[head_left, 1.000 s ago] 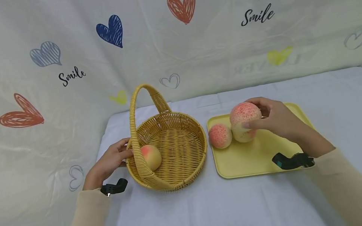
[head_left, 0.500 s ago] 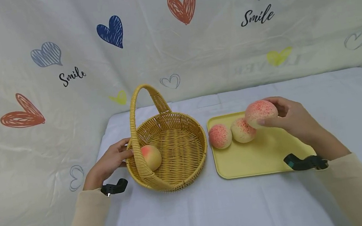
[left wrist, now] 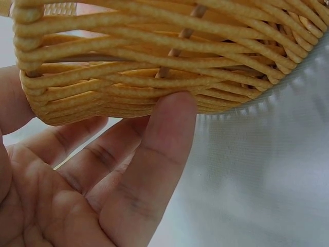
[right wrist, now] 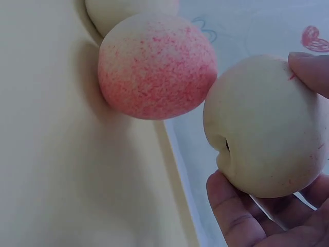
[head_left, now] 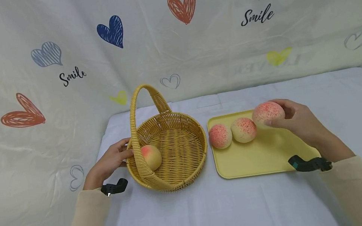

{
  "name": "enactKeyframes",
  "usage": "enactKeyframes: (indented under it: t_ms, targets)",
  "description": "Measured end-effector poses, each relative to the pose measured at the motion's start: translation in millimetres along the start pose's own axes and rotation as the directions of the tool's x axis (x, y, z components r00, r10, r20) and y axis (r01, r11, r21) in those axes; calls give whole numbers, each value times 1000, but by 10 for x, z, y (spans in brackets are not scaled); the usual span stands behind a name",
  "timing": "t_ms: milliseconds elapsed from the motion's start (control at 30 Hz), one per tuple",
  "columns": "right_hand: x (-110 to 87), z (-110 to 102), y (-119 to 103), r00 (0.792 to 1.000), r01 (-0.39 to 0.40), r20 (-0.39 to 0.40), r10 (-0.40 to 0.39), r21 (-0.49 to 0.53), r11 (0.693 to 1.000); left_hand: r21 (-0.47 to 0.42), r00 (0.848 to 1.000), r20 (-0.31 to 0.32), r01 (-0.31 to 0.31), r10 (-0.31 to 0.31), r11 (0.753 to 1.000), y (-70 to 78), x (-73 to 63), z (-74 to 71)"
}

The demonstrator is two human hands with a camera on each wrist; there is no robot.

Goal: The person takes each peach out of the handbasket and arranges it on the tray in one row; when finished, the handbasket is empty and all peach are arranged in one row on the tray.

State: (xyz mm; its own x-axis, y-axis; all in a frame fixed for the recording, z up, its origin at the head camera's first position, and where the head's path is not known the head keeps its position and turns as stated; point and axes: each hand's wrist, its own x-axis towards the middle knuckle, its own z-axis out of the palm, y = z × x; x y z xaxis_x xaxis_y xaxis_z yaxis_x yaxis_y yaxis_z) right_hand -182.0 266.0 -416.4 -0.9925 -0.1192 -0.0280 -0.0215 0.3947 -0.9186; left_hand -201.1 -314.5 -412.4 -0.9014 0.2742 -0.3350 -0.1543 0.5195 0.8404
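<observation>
My right hand grips a pink-and-cream peach, thumb on the near side and fingers behind. The peach is over the back of the yellow tray. In the right wrist view the held peach shows its pale side and stem dimple. Two more peaches, one at the tray's left edge and one beside it, lie on the tray. At the left rim of the wicker basket, my left hand holds the basket's side. A smooth peach sits inside, partly behind the handle.
A white cloth covers the table. Behind it hangs a pale backdrop printed with hearts and words. The tall basket handle arches up over the basket's left part. A narrow gap separates basket and tray.
My right hand has moved right with its peach, away from the second tray peach it was overlapping. The left hand, basket and other peaches stay put.
</observation>
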Motion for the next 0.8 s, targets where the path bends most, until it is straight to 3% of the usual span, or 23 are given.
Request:
enactKeyframes:
  t_ms: [233,800]
  targets:
    - [19,12,89,1000,-5,-9,5,-6,1000,-6,1000,2,1,-1,1000,-17,13,-10]
    - [55,77,228,994,-104,-48,101,-65,992,-13,1000,4,-7,7,1000,-37,29,-15]
